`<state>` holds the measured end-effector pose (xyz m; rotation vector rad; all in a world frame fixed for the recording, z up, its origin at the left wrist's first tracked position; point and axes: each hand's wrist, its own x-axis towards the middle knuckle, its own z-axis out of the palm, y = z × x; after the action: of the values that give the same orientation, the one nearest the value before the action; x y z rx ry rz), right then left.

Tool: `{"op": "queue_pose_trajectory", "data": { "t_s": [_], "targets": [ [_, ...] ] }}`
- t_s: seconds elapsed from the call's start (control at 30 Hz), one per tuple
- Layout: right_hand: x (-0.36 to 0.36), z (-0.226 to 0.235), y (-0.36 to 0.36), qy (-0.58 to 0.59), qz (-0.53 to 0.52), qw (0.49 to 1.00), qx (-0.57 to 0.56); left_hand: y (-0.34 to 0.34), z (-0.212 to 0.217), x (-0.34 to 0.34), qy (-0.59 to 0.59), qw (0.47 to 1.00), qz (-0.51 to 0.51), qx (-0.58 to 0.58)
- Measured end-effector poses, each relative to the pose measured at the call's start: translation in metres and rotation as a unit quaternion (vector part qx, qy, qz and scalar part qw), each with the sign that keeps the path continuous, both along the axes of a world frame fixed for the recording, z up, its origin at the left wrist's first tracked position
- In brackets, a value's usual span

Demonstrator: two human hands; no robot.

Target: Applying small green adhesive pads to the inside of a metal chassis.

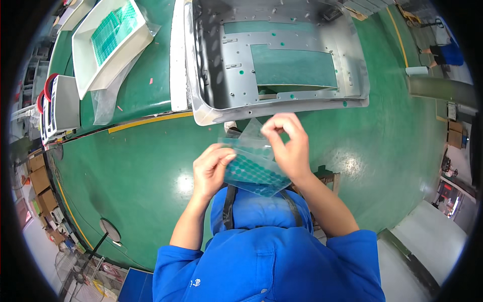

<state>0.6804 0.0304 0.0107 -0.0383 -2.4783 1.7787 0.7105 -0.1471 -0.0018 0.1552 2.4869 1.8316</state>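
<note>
Head view: just below the grey metal panel (276, 55), the left hand (211, 168) grips a clear sheet of green dot stickers (251, 168) (held at chest height). The right hand (287, 143) pinches at its upper edge. A white tray (83, 55) sits left of the panel.

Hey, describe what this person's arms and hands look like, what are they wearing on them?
Both hands are bare, with no gloves, rings or watch to be seen: the left hand and the right hand. The forearms are bare too. Short bright blue sleeves of a work shirt end around the elbows. Dark straps run down over the blue chest.
</note>
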Motion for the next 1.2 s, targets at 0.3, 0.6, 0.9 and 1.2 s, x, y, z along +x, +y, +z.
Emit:
{"op": "queue_pose_trajectory", "data": {
  "t_s": [0.3, 0.6, 0.9, 1.2],
  "targets": [
    [-0.014, -0.035, -0.023, -0.049, -0.074, 0.994, 0.069, -0.030, -0.023, 0.024, -0.073, 0.994, 0.073, 0.022],
    [-0.016, -0.040, -0.027, -0.004, -0.086, 0.987, 0.139, -0.032, -0.027, 0.030, -0.079, 0.994, 0.071, 0.035],
    [-0.016, -0.035, -0.028, -0.005, -0.096, 0.980, 0.174, -0.032, -0.028, 0.033, -0.084, 0.992, 0.079, 0.043],
    [-0.018, -0.032, -0.030, -0.046, -0.102, 0.979, 0.172, -0.029, -0.026, 0.034, -0.093, 0.991, 0.083, 0.050]
  ]
}}
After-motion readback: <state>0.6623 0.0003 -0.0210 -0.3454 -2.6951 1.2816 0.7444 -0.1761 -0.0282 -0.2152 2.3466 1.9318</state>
